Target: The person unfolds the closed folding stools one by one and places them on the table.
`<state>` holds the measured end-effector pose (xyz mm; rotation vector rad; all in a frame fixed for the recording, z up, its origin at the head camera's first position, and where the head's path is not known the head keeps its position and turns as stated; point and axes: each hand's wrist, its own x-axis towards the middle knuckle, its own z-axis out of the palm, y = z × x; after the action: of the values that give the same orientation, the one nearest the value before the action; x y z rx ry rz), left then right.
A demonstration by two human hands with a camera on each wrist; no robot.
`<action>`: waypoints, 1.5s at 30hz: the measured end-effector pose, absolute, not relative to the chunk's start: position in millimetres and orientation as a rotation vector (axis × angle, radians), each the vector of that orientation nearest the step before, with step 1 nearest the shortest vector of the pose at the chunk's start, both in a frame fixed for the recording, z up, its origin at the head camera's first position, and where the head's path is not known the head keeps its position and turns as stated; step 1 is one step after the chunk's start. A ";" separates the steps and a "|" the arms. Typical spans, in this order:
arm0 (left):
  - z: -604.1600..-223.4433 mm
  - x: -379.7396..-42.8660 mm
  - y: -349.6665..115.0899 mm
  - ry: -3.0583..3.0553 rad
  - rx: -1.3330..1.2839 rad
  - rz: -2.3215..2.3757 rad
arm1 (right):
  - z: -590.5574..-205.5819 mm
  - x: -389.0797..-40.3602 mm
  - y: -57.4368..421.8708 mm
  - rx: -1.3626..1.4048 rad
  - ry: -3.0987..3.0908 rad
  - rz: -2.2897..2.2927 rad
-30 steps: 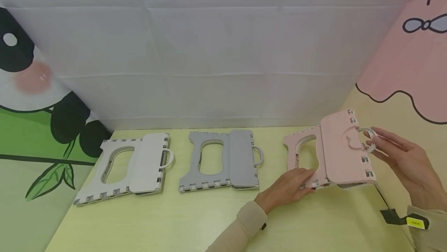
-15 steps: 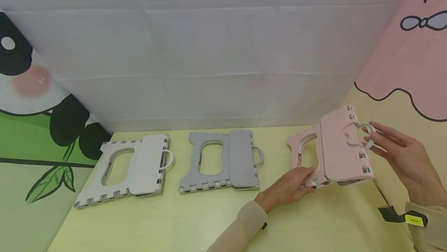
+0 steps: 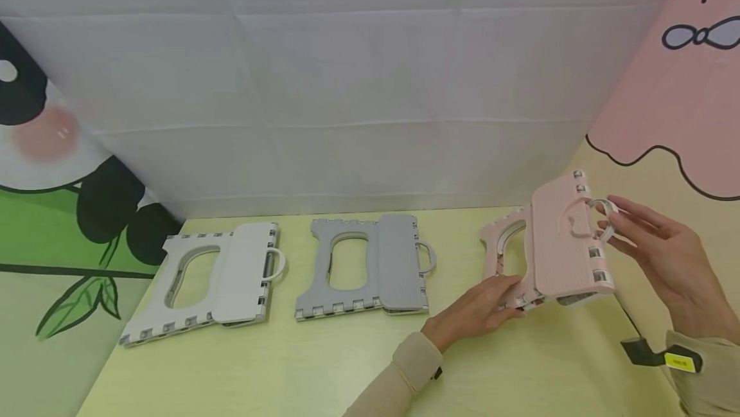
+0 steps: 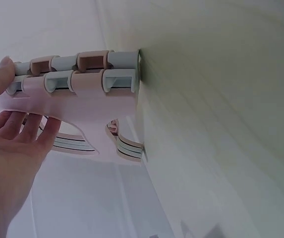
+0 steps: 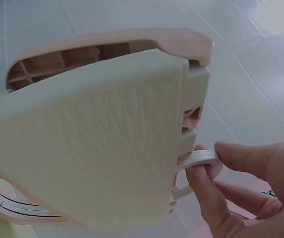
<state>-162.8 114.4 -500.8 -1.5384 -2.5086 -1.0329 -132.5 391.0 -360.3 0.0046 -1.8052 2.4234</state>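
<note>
A folded pink step stool stands tilted at the table's right side, its handle end raised and its leg end low at the tabletop. My left hand grips the near side of its leg frame, thumb on the hinged edge and fingers through the opening, as the left wrist view shows. Between thumb and fingers, my right hand pinches the white loop handle. The right wrist view shows the pale textured panel of the stool and a ribbed pink part behind it.
A folded grey step stool lies flat mid-table, and a folded white one lies to its left. White cloth hangs behind the yellow table. A black cable runs near the right sleeve.
The handle end of the pink stool has risen and tipped leftward, its leg end shifting slightly right. My right hand has moved up and left with it; the left hand keeps its grip.
</note>
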 end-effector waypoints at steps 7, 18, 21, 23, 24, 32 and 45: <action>-500.4 -163.0 114.7 -2.542 -1.537 -1.109 | -356.3 -134.0 387.6 -0.002 -1.785 2.427; -502.3 -165.5 113.4 -2.481 -1.567 -1.151 | -352.5 -135.4 380.8 0.018 -1.780 2.400; -502.5 -166.1 114.0 -2.462 -1.583 -1.204 | -351.9 -135.2 379.5 0.023 -1.770 2.400; -502.2 -166.4 114.1 -2.457 -1.593 -1.235 | -351.4 -134.8 378.7 0.013 -1.774 2.389; -502.1 -166.5 114.1 -2.456 -1.598 -1.250 | -351.0 -134.7 378.0 0.002 -1.782 2.377; -502.3 -167.1 115.1 -2.440 -1.616 -1.285 | -348.3 -135.4 372.3 -0.038 -1.812 2.322; -501.6 -167.6 116.1 -2.493 -1.621 -1.417 | -342.6 -138.8 358.6 -0.102 -1.870 2.236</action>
<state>-167.6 116.1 -501.6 -1.6209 -2.4935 -1.4172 -138.8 358.6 -342.6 -0.1020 -1.8696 2.2358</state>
